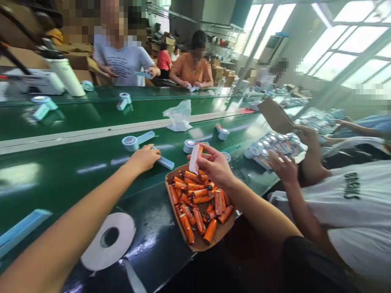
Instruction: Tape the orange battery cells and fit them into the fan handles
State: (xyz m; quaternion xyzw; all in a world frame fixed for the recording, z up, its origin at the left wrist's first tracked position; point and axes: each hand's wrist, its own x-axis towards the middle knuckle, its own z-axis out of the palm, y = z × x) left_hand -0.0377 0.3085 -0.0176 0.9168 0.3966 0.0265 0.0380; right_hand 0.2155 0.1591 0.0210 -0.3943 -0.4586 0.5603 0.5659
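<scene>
My left hand [144, 158] reaches out over the green conveyor belt [76, 162] and closes on a light blue handheld fan piece [163, 162] lying on it. My right hand [214, 165] hovers above a cardboard tray [198, 243] full of several orange batteries [198, 203]. It holds one orange battery with a white label strip [195, 158] upright between the fingers.
More blue fan parts [134, 141] lie on the belt, with a clear plastic bag [180, 116]. A white tape roll [108, 240] lies near me. A person in a white shirt [351, 211] at my right handles a tray of parts [275, 146]. Other workers sit across the belt.
</scene>
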